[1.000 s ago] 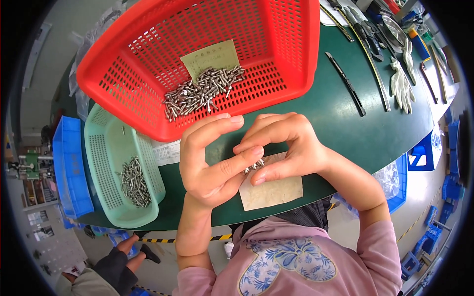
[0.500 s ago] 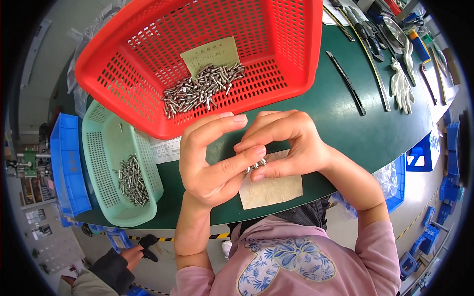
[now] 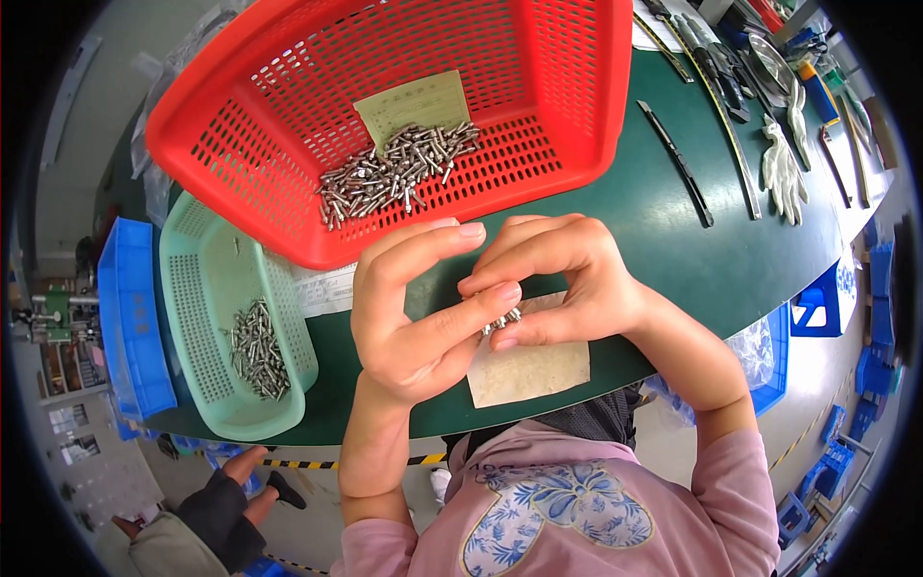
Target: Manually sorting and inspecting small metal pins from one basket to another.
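Observation:
Several small silvery metal pins (image 3: 502,321) are bunched between my two hands, above the tabletop. My left hand (image 3: 409,322) is curled, its thumb pressed against the bunch and its upper fingers bent over with a gap to the thumb. From the other side my right hand (image 3: 577,284) pinches at the same pins with thumb and fingertips. The fingers partly cover the pins, so their full shape is hidden. Under my hands a beige sheet of paper (image 3: 529,373) lies at the near edge of the green table (image 3: 663,279).
A red perforated basket (image 3: 173,144) holds a pile of similar pins (image 3: 394,173) and a paper card. Left of it, a pale green basket (image 3: 255,423) contains more pins. A black strip-like tool (image 3: 676,163), a steel ruler and white gloves (image 3: 784,173) lie right.
My hands keep almost the same pose around the pins. At the lower left, another person has shifted, and more of their legs and body shows now.

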The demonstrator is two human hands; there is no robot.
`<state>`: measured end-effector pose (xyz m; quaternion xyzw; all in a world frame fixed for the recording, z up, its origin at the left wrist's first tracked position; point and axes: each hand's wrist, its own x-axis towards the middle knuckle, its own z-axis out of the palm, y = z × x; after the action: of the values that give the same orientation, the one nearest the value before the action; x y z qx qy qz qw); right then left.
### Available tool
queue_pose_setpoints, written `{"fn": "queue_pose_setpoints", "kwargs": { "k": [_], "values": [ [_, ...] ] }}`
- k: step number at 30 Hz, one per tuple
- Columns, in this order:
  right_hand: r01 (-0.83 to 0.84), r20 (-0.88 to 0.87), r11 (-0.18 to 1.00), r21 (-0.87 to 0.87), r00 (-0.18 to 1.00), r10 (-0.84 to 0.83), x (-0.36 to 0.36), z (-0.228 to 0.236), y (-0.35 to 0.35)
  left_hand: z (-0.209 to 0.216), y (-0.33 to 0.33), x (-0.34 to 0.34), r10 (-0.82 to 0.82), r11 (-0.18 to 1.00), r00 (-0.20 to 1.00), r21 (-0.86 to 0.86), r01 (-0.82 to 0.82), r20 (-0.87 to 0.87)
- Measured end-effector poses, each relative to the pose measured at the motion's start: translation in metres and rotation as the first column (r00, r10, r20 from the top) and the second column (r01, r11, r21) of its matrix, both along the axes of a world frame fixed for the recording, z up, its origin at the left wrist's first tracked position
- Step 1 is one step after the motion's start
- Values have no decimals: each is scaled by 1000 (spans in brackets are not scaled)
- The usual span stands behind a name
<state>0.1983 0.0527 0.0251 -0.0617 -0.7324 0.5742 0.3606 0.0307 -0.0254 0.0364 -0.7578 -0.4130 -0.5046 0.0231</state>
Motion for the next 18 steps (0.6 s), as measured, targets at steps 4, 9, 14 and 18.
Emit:
{"fn": "queue_pose_setpoints", "kwargs": {
  "k": [4, 9, 14, 18],
  "values": [
    [-14, -4, 1000, 0, 1000, 14, -1, 1, 0, 1, 0, 0, -3, 1000, 1000, 7, 3, 3],
    [-3, -6, 1000, -1, 1000, 3, 0, 1, 0, -1, 1, 0, 5, 1000, 1000, 17, -4, -23],
    [51, -10, 997, 50, 999, -51, 0, -1, 0, 0, -1, 3, 20, 1000, 998, 13, -20, -59],
    [141, -47, 977, 159, 990, -135, 1, 2, 2, -3, -4, 6, 99, 995, 995, -32, -98, 22]
  ]
}}
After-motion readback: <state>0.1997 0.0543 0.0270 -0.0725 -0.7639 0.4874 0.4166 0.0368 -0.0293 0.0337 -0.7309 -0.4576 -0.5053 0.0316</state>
